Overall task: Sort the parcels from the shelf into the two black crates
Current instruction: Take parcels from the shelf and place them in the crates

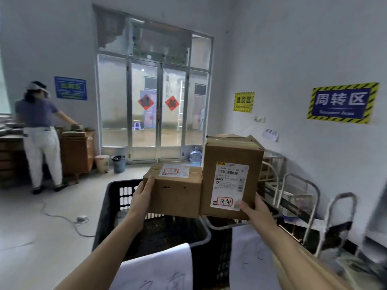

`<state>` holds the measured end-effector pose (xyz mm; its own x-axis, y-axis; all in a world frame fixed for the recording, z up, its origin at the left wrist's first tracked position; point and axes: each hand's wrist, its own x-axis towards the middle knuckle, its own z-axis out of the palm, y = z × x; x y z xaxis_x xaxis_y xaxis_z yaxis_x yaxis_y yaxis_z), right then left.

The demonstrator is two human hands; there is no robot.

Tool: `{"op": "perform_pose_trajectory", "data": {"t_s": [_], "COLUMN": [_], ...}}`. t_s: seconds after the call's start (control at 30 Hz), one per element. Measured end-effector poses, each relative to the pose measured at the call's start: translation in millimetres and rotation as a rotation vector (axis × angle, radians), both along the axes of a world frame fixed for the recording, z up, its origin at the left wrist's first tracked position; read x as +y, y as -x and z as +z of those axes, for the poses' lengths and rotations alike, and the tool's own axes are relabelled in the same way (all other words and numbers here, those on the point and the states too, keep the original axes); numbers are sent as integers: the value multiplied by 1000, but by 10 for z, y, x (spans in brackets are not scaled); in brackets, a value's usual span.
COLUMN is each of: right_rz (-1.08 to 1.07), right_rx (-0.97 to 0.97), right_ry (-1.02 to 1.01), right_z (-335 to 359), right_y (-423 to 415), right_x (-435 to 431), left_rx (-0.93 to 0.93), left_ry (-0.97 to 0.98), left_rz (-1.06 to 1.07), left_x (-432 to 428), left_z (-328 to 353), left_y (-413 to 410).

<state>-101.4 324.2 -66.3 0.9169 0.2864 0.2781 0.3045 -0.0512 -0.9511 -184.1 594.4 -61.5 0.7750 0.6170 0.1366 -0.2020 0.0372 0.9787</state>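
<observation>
I hold two cardboard parcels side by side in the air above a black crate (109, 214). My left hand (142, 197) grips the left end of the smaller, flat parcel (178, 195), which carries a white label on top. My right hand (254, 210) holds the lower right corner of the taller parcel (228, 155), whose white label with red handwriting faces me. The two parcels touch each other. A second black crate (222, 248) stands to the right of the first, mostly hidden by my arms and white paper sheets (159, 268) hung on the crates' near edges.
Metal trolleys (297, 197) stand along the right wall under a blue and yellow sign (341, 103). A person (39, 139) works at wooden boxes at the far left. A cable (62, 218) lies on the floor. Bins (118, 163) and a water bottle (195, 156) stand by the glass door.
</observation>
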Motion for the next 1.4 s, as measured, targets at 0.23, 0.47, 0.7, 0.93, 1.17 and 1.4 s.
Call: {"op": "perform_pose_trajectory", "data": {"t_s": [0.23,0.47,0.7,0.93,1.17,1.4], "right_rz": [138,210,290,397,458,485], "right_rx": [22,59,47,93,129,212], "right_ry": [-21,2,32,7,25,77], "right_z": [-71,-150,-174,-278,-444,-619], "right_y": [-75,-209,-468,-921,-1438,-1764], "right_x": [848,1437,1894,2280,2486,2719], "left_rx": [46,51,85,82,128,145], "left_ry": [12,0,-24,-111,-153,-104], "left_rz": [104,200,291,412,498,547], "left_x": [753,1184,1551,1771,1856,1945], "left_z": [-73,-123,-188,-202,-334,-471], "left_y": [236,399,340,70,-304,-461]}}
